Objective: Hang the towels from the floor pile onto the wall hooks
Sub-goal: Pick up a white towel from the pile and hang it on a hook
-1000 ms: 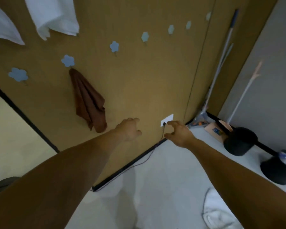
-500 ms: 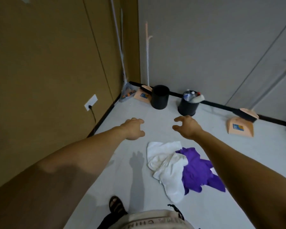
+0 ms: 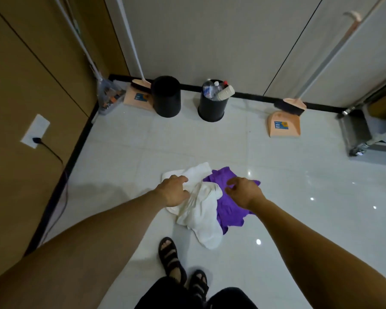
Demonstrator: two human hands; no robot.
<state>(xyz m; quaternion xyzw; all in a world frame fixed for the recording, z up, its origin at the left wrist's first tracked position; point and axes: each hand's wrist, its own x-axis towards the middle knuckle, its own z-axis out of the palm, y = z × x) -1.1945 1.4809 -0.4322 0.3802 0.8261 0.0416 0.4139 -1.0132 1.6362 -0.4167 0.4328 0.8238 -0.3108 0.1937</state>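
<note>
A small pile lies on the pale tiled floor in front of my feet: a crumpled white towel (image 3: 204, 210) and a purple towel (image 3: 228, 214) partly under its right side. My left hand (image 3: 173, 192) hovers over the white towel's left part with loosely curled fingers and holds nothing. My right hand (image 3: 243, 191) hangs above the purple towel, fingers also relaxed and empty. Whether either hand touches cloth I cannot tell. The wall hooks are out of view.
Brown wall panel with a white socket (image 3: 35, 131) and a cable runs along the left. At the far wall stand two black bins (image 3: 166, 97) (image 3: 211, 108), two peach dustpans with brooms (image 3: 284, 123) (image 3: 136, 98), and a metal cart (image 3: 366, 130) at right.
My view swung from the hook wall and its hung brown towel down to the floor pile. Both hands dropped from the wall to just over the white and purple towels.
</note>
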